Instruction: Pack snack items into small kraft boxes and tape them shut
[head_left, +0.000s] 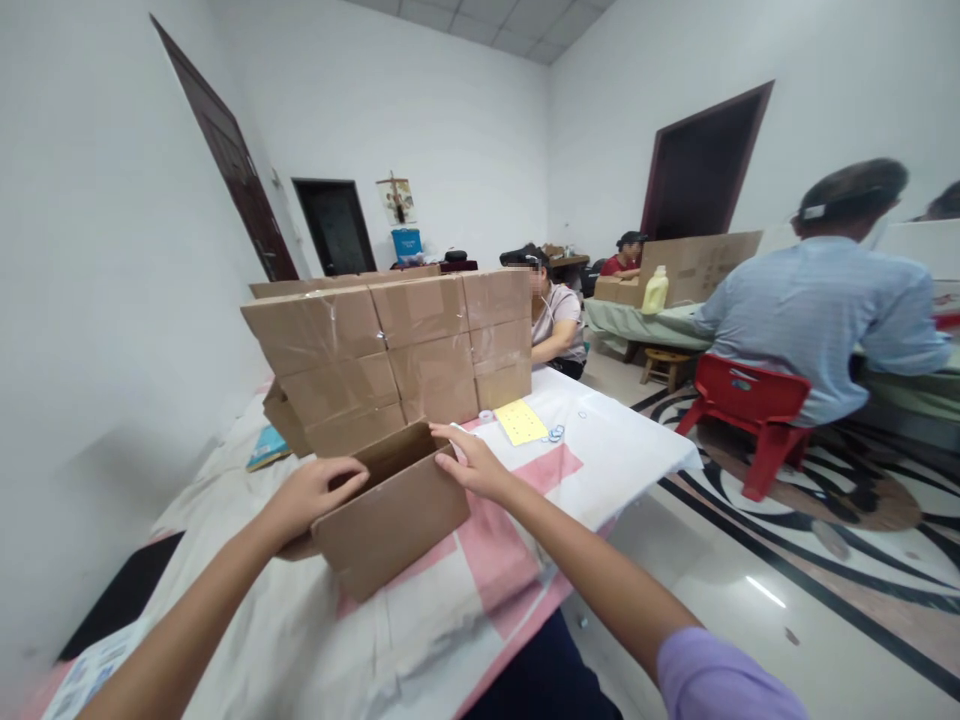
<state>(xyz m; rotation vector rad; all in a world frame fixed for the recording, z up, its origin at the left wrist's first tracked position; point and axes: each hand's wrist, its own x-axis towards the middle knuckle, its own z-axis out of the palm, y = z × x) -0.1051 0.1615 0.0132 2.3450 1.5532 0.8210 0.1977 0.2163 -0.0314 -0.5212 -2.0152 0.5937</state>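
Note:
A small cardboard box [397,520] with its top uncovered stands on the cloth-covered table [615,430] in front of me. My left hand [319,495] grips the box's left end, its fingers curled at the rim. At the opposite end, my right hand [476,462] holds the wall with the fingers over the top edge and the thumb on the near side. The inside of the box is dark, so what it may contain cannot be seen. Right behind it rises a stack of taped cardboard boxes [427,350].
A yellow sheet [520,422], a roll of tape [486,416] and small blue-white rings [556,434] lie right of the stack. A blue packet [268,447] lies left. One person [562,320] sits behind the boxes; another sits on a red chair [750,400] at the right.

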